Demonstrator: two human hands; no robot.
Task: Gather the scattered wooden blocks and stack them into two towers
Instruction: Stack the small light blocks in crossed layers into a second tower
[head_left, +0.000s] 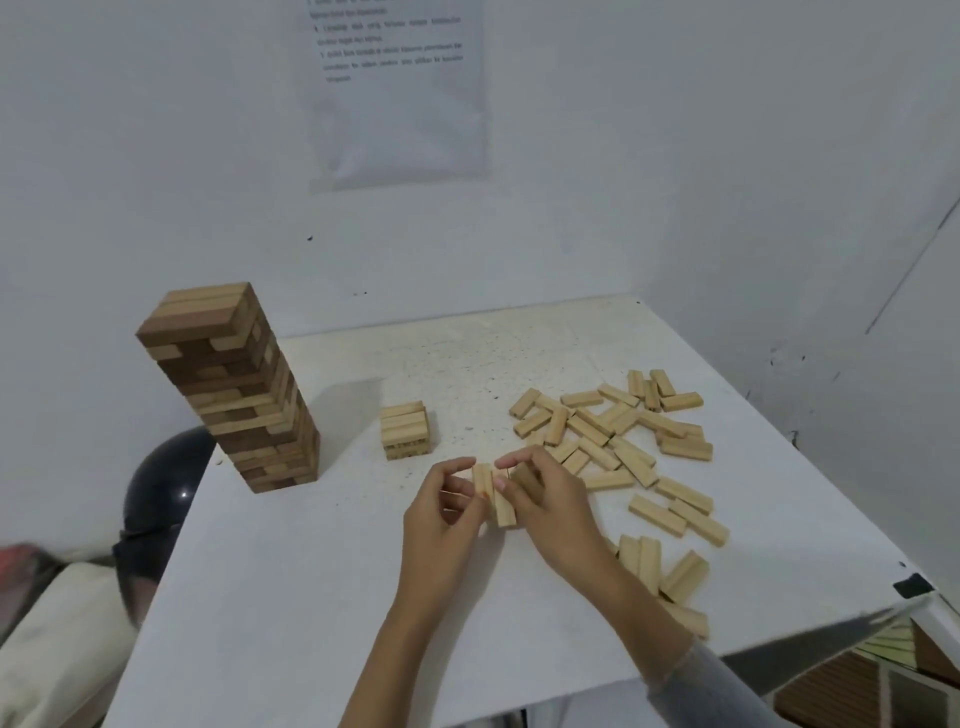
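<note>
Tower (234, 384) left, small stack (404, 430), blocks (592, 428) right

One tabletop (311, 597) carries two stacks: one tall tower (234, 389) and one short stack (404, 429), each with three blocks across its top layer. The loose blocks (613, 436) number thirty-odd; overlaps prevent an exact count. Two hands, the left hand (441, 514) and the right hand (550, 509), grip the held blocks (501, 506), about three. One printed sheet (400, 104) hangs on the wall.

The sheet (397, 88) on the wall bears print too blurred to read.
</note>
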